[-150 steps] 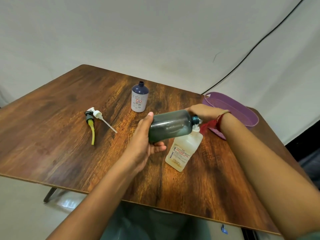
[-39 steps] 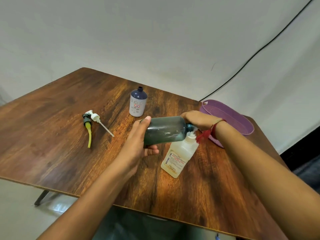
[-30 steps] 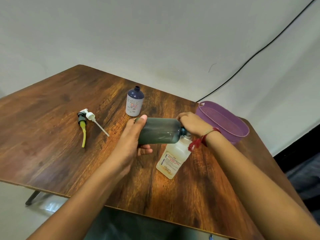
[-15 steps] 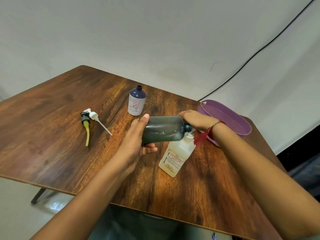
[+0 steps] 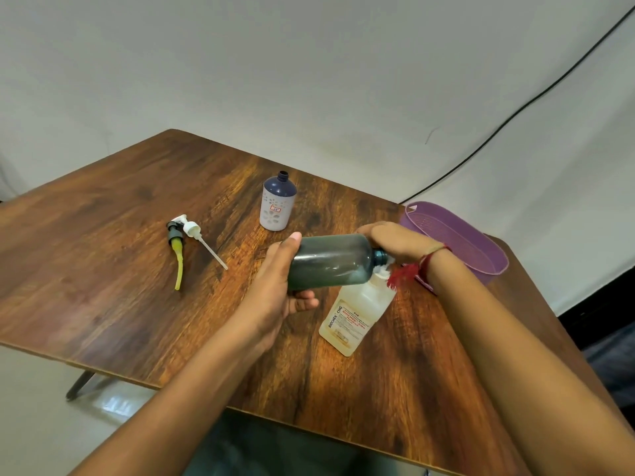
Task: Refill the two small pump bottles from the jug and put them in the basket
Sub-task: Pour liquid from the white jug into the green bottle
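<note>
My left hand grips the base end of a dark green jug and holds it lying nearly level above the table. The jug's mouth points right and sits at the open neck of a pale labelled small bottle, which stands tilted on the table. My right hand is curled round the jug's neck where the two meet; the bottle's mouth is hidden under it. A second small bottle, dark blue over white, stands uncapped farther back. The purple basket sits at the right edge.
Two pump heads lie on the left of the wooden table: a black one with a yellow tube and a white one with a thin straw. A black cable runs down the white backdrop behind the basket.
Both hands keep the jug tipped over the pale bottle in the same pose throughout. Only my view has shifted slightly.
</note>
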